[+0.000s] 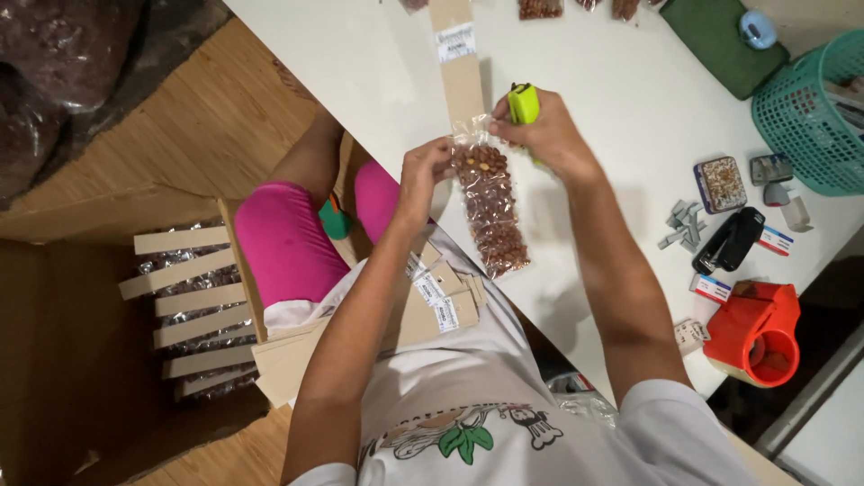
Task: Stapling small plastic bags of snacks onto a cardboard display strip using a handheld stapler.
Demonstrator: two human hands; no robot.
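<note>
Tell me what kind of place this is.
Likely a small home packing workspace: a clear bag of peanuts at a cardboard strip, a green stapler in the right hand, finished strips in a cardboard box.

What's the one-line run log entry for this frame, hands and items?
left hand: pinches top of peanut bag | right hand: grips yellow-green stapler at bag top | cardboard strip: on white table, touching bag

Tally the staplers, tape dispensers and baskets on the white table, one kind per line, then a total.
Staplers: 2, a lime-green stapler in the right hand and a black stapler lying on the table
Red tape dispenser: 1
Teal basket: 1
Total: 4
</note>
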